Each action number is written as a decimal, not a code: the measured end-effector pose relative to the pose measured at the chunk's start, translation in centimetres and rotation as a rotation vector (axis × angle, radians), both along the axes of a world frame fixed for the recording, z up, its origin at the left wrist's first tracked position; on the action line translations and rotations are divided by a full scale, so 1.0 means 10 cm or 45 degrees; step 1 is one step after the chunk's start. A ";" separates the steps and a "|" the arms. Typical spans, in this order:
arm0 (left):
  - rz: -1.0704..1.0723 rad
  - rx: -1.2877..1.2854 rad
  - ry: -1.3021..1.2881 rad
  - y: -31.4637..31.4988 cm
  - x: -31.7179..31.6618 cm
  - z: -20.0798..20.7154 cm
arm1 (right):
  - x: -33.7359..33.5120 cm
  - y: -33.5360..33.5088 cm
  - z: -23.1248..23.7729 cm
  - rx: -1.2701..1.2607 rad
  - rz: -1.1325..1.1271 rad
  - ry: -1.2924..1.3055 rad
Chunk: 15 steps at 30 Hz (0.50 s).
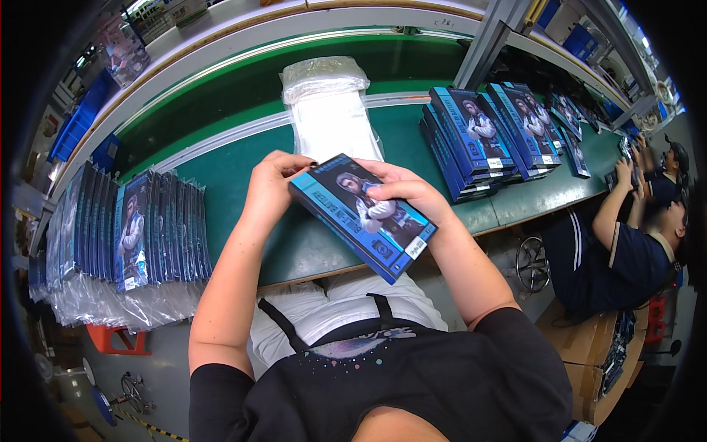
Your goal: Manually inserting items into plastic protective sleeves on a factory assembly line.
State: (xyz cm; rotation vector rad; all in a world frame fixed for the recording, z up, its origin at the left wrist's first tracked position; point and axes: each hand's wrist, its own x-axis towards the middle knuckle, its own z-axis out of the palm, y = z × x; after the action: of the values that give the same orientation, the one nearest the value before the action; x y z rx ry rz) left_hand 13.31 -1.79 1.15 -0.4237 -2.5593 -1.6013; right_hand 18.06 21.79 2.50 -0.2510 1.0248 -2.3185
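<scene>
1. Box (pixel 364 210), blue and black, is held up over the near side of the green table (pixel 232 210), in front of the person's torso.
2. Its long axis slants from far left to near right; the printed figure's head points to the far left end, and the white label sits at the near right end. The cover faces up, and one long side wall shows on the near left.
3. The right hand (pixel 409 190) pinches the box, thumb flat on the cover, the other fingers mostly hidden behind and beneath it.
4. The left hand (pixel 276 184) has bent fingers at the far left end; their tips are partly covered, so I cannot tell whether they pinch it.
5. Clear plastic bags (pixel 335 121) lie beyond, their near end hidden by the box and hands.
6. Bagged boxes (pixel 132 228) stand left; stacked boxes (pixel 479 140) lie right.
7. Co-workers at far right are hard to make out.
</scene>
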 end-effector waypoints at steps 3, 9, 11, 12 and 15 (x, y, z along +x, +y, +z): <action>-0.024 0.068 -0.343 0.01 0.08 0.17 | 0.08 0.10 0.04 0.057 -0.003 -0.025; -0.041 -0.182 -0.161 0.02 0.08 0.19 | 0.09 0.08 -0.05 0.241 -0.146 0.093; -0.068 -0.211 -0.136 0.01 0.07 0.21 | 0.12 0.06 -0.07 0.217 -0.238 0.139; -0.089 -0.202 -0.174 0.00 0.07 0.24 | 0.14 0.04 -0.10 0.218 -0.315 0.171; -0.112 -0.275 0.001 0.07 0.14 0.28 | 0.22 -0.04 -0.21 0.307 -0.511 0.297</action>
State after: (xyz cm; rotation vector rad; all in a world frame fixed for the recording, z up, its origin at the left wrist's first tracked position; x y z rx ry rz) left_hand 14.72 -1.07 3.94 -0.5626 -2.7600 -1.3521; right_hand 20.24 21.41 0.37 -0.2400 1.5815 -2.5230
